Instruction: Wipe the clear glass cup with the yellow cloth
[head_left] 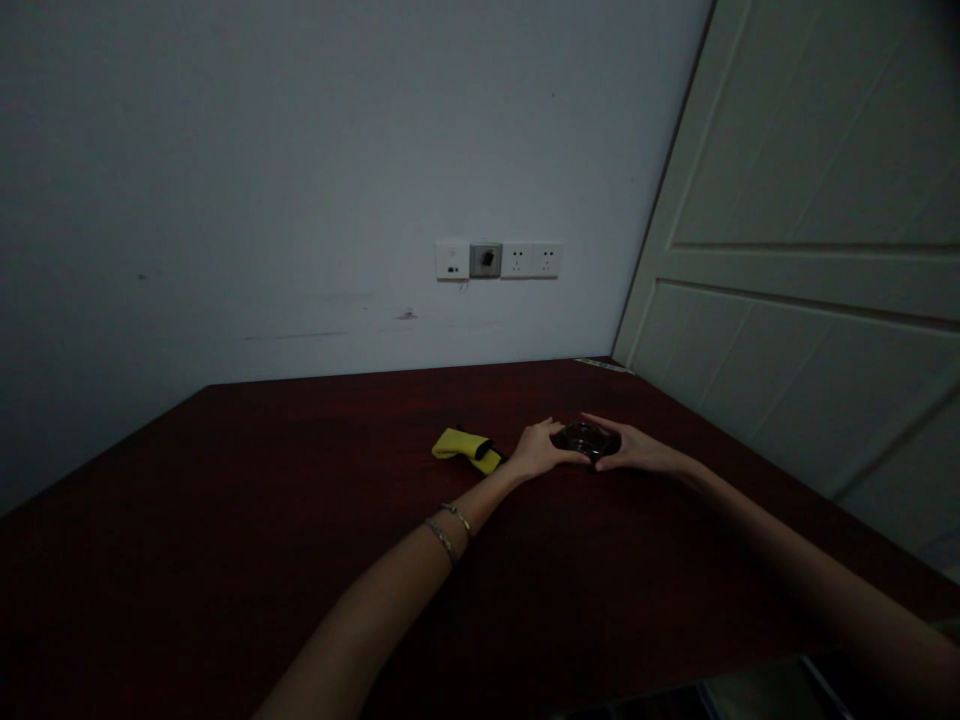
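Toward the right of the table, both hands meet around a small dark, shiny, rounded glass-like object (586, 438). Its exact kind is unclear in the dim light. My left hand (538, 448) grips its left side, with the thumb along the near edge and the fingers behind. From the right, my right hand (636, 448) holds it between the thumb in front and the fingers at the far side. Just left of my left hand lies a folded yellow cloth-like item (461, 443) with black parts, touched by neither hand's fingers.
The dark red wooden table (225, 500) reaches a pale wall carrying a row of sockets and switches (517, 260). A white panelled door (810, 300) stands along the right side. A thin patterned strip (604, 366) lies at the far right corner.
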